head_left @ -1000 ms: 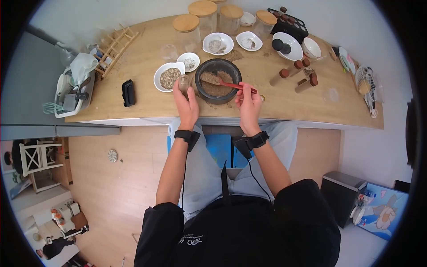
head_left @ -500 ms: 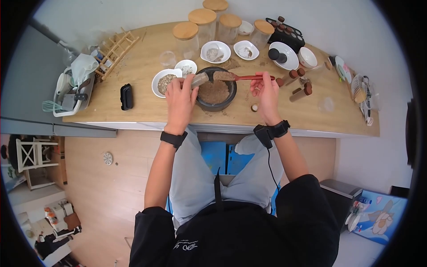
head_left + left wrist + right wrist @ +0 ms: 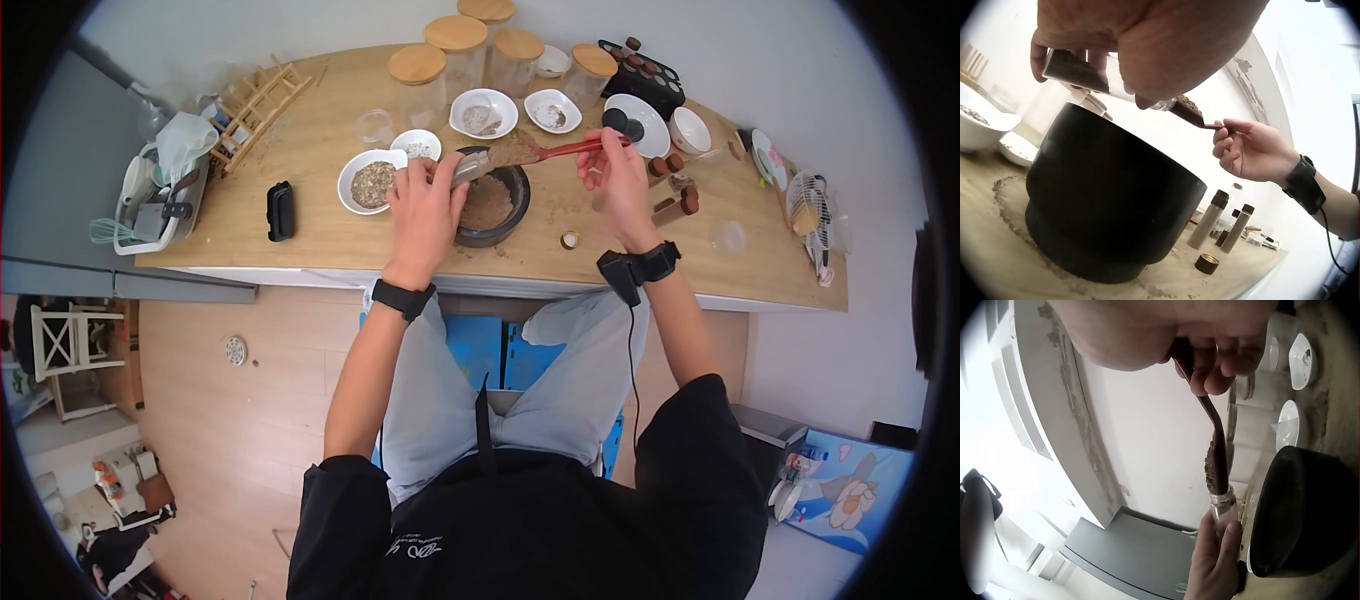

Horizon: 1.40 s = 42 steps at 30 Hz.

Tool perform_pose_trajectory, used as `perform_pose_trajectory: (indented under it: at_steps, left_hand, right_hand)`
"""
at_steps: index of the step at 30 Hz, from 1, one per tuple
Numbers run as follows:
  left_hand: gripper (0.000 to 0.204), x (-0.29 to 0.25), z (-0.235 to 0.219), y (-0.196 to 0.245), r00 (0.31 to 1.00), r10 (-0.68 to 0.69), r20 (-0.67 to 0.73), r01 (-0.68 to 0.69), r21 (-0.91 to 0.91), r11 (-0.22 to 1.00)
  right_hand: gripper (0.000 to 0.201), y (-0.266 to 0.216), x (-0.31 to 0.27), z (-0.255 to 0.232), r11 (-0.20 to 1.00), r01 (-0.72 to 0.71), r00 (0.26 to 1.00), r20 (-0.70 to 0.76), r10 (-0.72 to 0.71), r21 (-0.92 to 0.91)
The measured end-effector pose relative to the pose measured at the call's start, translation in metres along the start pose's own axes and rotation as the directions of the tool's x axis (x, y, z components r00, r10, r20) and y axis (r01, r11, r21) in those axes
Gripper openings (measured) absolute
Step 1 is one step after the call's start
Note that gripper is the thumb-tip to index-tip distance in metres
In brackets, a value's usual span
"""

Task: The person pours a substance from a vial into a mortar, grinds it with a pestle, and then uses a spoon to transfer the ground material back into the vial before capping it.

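Note:
My left hand (image 3: 422, 225) grips a small glass bottle (image 3: 1079, 69), tipped nearly level above the dark mortar (image 3: 1104, 200). Brown powder shows inside the bottle near its base. From the other side, my right hand (image 3: 622, 190) pinches the thin handle of a reddish-brown scoop (image 3: 1220, 440). A heap of brown powder (image 3: 1209, 469) lies along the scoop, whose tip is right at the bottle's mouth. More brown powder (image 3: 488, 203) fills the bottom of the mortar.
Beside the mortar lies a small brown cap (image 3: 1207, 264). Several capped tubes (image 3: 677, 207) of powder stand at the right. A white bowl of coarse grains (image 3: 372, 185) is at the left; wooden-lidded jars (image 3: 418, 68) stand behind. Powder is scattered over the wooden table (image 3: 330, 230).
My right hand has lifted the scoop out of the mortar and moved right and back. My left hand has tilted the bottle toward it, and the scoop's tip has met the bottle's mouth.

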<state>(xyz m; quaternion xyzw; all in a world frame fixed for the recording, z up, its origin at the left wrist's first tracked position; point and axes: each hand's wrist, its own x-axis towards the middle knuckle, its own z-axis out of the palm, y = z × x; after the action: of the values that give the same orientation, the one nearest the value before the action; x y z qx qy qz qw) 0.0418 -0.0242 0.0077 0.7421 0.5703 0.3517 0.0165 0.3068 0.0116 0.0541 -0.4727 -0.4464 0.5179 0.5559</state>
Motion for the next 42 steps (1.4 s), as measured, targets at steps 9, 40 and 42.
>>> perform_pose_trajectory:
  at_steps: [9, 40, 42]
  left_hand:
    - [0.04, 0.001, 0.009, 0.01, 0.998, -0.051, -0.026, 0.048, -0.089, 0.995]
    - [0.039, 0.009, 0.018, 0.022, 0.992, -0.129, -0.012, 0.122, -0.24, 0.963]
    - [0.039, 0.008, 0.018, 0.022, 0.991, -0.131, -0.009, 0.125, -0.244, 0.962]
  right_hand:
    - [0.036, -0.05, 0.032, -0.003, 0.964, 0.098, 0.973, 0.227, -0.041, -0.246]
    - [0.039, -0.086, 0.046, 0.004, 0.886, 0.233, 0.937, 0.336, -0.094, -0.401]
    - [0.039, -0.086, 0.046, 0.004, 0.882, 0.255, 0.924, 0.367, -0.102, -0.397]
